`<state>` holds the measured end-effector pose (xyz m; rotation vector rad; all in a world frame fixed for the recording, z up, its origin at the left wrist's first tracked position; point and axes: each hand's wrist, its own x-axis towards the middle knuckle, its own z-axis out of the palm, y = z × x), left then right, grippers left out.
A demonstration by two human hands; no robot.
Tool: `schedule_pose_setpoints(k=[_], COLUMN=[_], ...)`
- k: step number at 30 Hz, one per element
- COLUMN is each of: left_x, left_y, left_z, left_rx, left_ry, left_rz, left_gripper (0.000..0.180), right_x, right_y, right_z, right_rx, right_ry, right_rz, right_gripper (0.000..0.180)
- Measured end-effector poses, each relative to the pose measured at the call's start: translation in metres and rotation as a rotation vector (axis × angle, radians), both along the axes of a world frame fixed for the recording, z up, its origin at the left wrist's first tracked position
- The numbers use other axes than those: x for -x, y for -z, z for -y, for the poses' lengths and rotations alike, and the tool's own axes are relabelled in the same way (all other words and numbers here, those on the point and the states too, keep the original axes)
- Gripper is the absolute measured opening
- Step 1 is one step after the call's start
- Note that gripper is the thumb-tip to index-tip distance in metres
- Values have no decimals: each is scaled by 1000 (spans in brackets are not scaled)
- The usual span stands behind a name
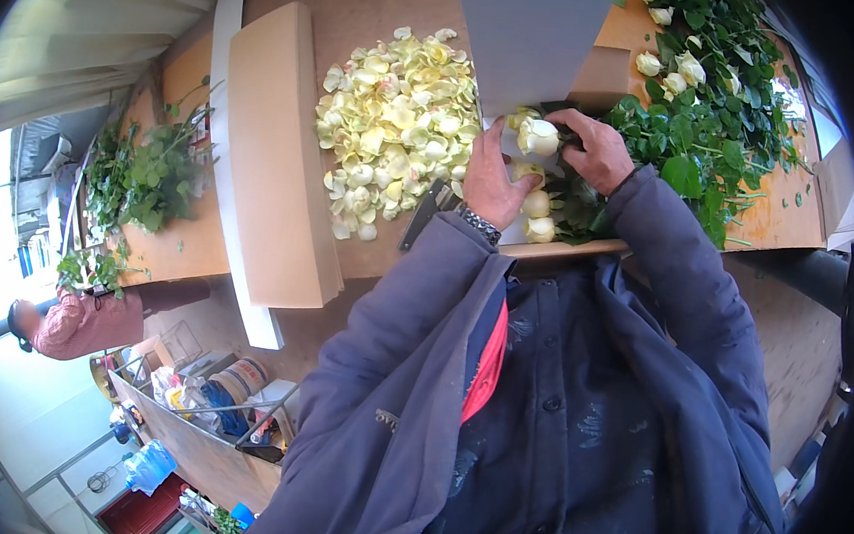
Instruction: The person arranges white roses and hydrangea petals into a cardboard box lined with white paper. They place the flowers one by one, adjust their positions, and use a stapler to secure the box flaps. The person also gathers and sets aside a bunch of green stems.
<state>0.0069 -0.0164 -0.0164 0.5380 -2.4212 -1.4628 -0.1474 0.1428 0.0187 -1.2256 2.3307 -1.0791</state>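
At the white sheet (530, 39) my two hands are among a row of cream-white roses. My left hand (494, 184) lies along the left of the row with its fingers stretched up and its thumb apart, beside the lower roses (538, 208). My right hand (601, 152) curls in from the right, finger and thumb closed at the side of the upper white rose (538, 136). The stems are mostly hidden under my right hand and the leaves. A black stapler-like tool (423, 214) lies beside my left wrist.
A heap of pale yellow petals (399, 114) covers the table left of my hands, next to a stack of brown cardboard (280, 155). Leafy white roses (699, 118) lie at the right. A person in pink (91, 326) stands at the far left near more greenery (143, 174).
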Motion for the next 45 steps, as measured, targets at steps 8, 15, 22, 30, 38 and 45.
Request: schedule_pose_setpoints(k=[8, 15, 22, 30, 38, 45], left_x=[0, 3, 3, -4, -14, -20], left_y=[-3, -6, -6, 1, -8, -2], left_z=[5, 7, 7, 4, 15, 32], left_rx=[96, 23, 84, 80, -201, -256], left_ry=[159, 148, 203, 146, -92, -78], left_rz=[28, 29, -21, -72, 51, 5], left_gripper=[83, 68, 59, 68, 61, 50], right_x=[11, 9, 6, 1, -8, -6], right_y=[-13, -15, -3, 15, 5, 16], right_z=[-8, -12, 3, 19, 6, 10], right_rx=[-117, 13, 136, -169, -193, -212], right_ry=[-146, 48, 129, 89, -23, -22], right_rz=[287, 551, -499, -225, -275, -344], right_gripper=[34, 32, 24, 40, 59, 65])
